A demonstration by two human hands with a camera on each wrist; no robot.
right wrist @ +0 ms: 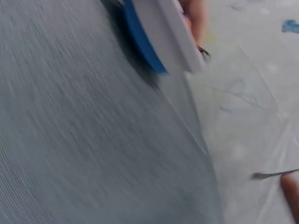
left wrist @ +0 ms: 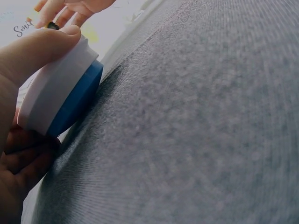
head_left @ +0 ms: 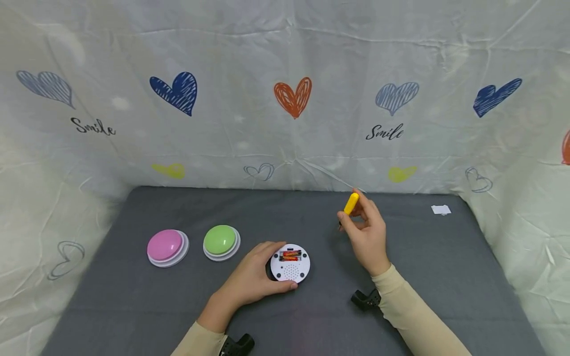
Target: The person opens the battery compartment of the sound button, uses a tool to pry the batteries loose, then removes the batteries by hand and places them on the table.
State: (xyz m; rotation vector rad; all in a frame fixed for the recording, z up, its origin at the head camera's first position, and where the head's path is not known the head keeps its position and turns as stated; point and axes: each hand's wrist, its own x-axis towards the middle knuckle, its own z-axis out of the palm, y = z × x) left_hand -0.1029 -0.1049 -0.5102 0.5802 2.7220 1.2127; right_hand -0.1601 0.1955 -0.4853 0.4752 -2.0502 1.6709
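An upturned round push button [head_left: 290, 273] shows its white underside, with batteries [head_left: 290, 255] lying in an uncovered compartment. My left hand [head_left: 249, 278] grips it by the rim, thumb on the near side and fingers on the far side. Its blue dome [left wrist: 77, 100] faces the table in the left wrist view. My right hand [head_left: 367, 242] is raised to the right of the button and pinches a screwdriver by its yellow handle [head_left: 351, 203]. The screwdriver's thin shaft [right wrist: 271, 175] appears blurred in the right wrist view, beside a fingertip.
Left of my left hand stand a pink push button [head_left: 165, 244] and a green one [head_left: 220, 240], both dome up on white bases. A small white flat piece [head_left: 441, 210] lies at the back right of the grey-covered table [head_left: 311, 321]. Behind hangs a white cloth [head_left: 231, 54] printed with hearts.
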